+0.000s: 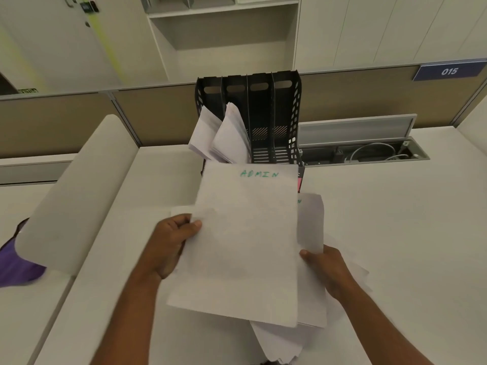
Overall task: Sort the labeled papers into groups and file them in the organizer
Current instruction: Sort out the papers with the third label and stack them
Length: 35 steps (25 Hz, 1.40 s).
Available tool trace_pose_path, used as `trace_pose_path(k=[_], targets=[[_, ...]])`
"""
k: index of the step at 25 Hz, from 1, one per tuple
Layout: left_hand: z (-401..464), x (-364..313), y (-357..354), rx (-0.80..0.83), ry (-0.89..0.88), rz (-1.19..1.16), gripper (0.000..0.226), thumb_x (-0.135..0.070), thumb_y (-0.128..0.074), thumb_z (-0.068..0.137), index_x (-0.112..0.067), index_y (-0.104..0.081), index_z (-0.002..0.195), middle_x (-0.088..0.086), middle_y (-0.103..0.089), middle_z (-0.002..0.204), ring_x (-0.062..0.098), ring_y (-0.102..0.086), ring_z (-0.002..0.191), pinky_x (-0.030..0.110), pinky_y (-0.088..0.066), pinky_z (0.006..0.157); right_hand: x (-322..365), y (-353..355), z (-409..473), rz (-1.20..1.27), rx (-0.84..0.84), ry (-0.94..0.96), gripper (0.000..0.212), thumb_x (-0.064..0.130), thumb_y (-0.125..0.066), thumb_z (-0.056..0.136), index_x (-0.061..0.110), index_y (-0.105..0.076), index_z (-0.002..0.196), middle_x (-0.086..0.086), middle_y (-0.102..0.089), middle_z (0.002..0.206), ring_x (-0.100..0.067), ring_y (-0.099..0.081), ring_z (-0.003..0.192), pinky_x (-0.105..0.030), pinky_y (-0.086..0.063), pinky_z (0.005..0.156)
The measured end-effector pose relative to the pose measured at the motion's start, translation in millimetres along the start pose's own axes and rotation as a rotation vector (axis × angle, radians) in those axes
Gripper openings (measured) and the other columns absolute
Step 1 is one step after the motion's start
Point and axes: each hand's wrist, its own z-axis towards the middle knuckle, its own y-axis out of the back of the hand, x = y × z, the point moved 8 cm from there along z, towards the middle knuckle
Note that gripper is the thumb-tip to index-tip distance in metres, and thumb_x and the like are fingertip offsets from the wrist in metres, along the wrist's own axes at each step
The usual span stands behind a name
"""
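ADMIN sheet point(245, 241), frame centre, pinched by left hand point(171, 246); right hand point(325, 270) grips the stack point(311, 259) beneath. Loose lower sheets may slide off. Organizer point(263, 114) upper centre: leaning papers point(224, 135) could block filing.

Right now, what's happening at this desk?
A person is sorting papers at a white desk. The left hand pinches the left edge of a sheet marked ADMIN, lifted over the rest. The right hand holds more sheets beneath it; a loose pile lies lower down. The black organizer behind has papers in its two left slots; the two right slots look empty.
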Motion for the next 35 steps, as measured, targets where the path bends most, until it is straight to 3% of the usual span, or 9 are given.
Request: trace_pose_path(k=[7, 11, 14, 17, 20, 24, 26, 30, 35], targets=[[17, 84, -33, -0.215, -0.003, 0.465, 0.025, -0.029, -0.076, 0.084, -0.022, -0.058, 0.068, -0.009, -0.058, 0.068, 0.013, -0.052, 0.064, 0.025, -0.043, 0.061, 18, -9, -7, 0.037, 0.157, 0.029, 0.030, 0.021, -0.074, 0.075, 0.010, -0.076, 0.103, -0.010, -0.079, 0.093, -0.028, -0.077, 0.081, -0.038, -0.063, 0.067], [18, 110, -48, -0.023, 0.163, 0.195, 0.040, -0.033, -0.083, 0.078, -0.029, -0.060, 0.112, -0.006, -0.074, 0.105, 0.015, -0.073, 0.093, 0.023, -0.057, 0.071, 19, -11, -9, -0.012, 0.188, 0.037, 0.039, 0.037, -0.074, 0.073, 0.014, -0.076, 0.105, -0.006, -0.079, 0.095, -0.028, -0.076, 0.087, -0.051, -0.060, 0.085], [16, 111, -62, 0.090, 0.171, 0.200, 0.031, -0.031, -0.082, 0.080, -0.029, -0.070, 0.108, -0.001, -0.078, 0.110, 0.014, -0.076, 0.093, 0.029, -0.062, 0.074, 37, -11, -18, 0.081, 0.117, 0.141, 0.043, 0.060, -0.058, 0.091, 0.024, -0.075, 0.109, 0.006, -0.079, 0.101, -0.013, -0.075, 0.092, -0.037, -0.061, 0.082], [14, 95, -66, -0.049, 0.058, 0.252, 0.022, -0.028, -0.080, 0.083, -0.030, -0.070, 0.103, 0.000, -0.078, 0.108, 0.015, -0.075, 0.091, 0.042, -0.062, 0.084, 73, -14, -36, 0.009, 0.036, 0.350, 0.047, 0.072, -0.053, 0.086, 0.033, -0.073, 0.102, 0.020, -0.076, 0.095, 0.004, -0.071, 0.083, -0.012, -0.053, 0.062], [5, 66, -78, -0.123, -0.140, 0.207, 0.037, -0.038, -0.083, 0.074, -0.035, -0.068, 0.107, -0.008, -0.077, 0.103, 0.013, -0.075, 0.093, 0.033, -0.063, 0.077, 100, -18, -54, -0.060, -0.085, 0.554, 0.026, 0.054, -0.073, 0.078, 0.031, -0.072, 0.091, 0.015, -0.076, 0.082, -0.002, -0.072, 0.072, -0.012, -0.051, 0.053], [-13, 21, -85, -0.132, -0.522, 0.193, 0.054, -0.036, -0.084, 0.072, -0.037, -0.060, 0.120, -0.013, -0.073, 0.109, 0.011, -0.070, 0.102, 0.024, -0.061, 0.078, 133, -18, -82, 0.045, -0.067, 0.906, 0.019, 0.037, -0.078, 0.078, 0.030, -0.072, 0.095, 0.017, -0.074, 0.086, -0.001, -0.070, 0.076, -0.013, -0.053, 0.062], [-13, 26, -86, -0.110, -0.535, 0.224, 0.053, -0.032, -0.083, 0.072, -0.039, -0.061, 0.120, -0.011, -0.072, 0.108, 0.013, -0.068, 0.105, 0.026, -0.060, 0.083, 133, -22, -85, -0.013, 0.001, 1.016, 0.019, 0.029, -0.076, 0.082, 0.035, -0.071, 0.100, 0.020, -0.072, 0.092, 0.001, -0.068, 0.083, -0.009, -0.050, 0.069], [-4, 69, -91, -0.081, -0.284, 0.209, 0.052, -0.014, -0.085, 0.076, -0.051, -0.067, 0.108, -0.010, -0.076, 0.100, 0.016, -0.071, 0.101, 0.032, -0.063, 0.079, 93, -29, -51, 0.088, 0.044, 0.674, 0.029, 0.030, -0.085, 0.077, 0.033, -0.073, 0.104, 0.015, -0.075, 0.095, -0.004, -0.070, 0.089, -0.013, -0.053, 0.069], [-1, 72, -96, -0.083, -0.272, 0.101, 0.050, -0.022, -0.085, 0.074, -0.052, -0.066, 0.110, -0.010, -0.075, 0.102, 0.013, -0.072, 0.100, 0.034, -0.063, 0.075, 84, -30, -38, 0.189, 0.020, 0.594, 0.045, 0.028, -0.084, 0.073, 0.033, -0.069, 0.115, 0.011, -0.075, 0.104, -0.009, -0.071, 0.096, -0.021, -0.058, 0.070]])
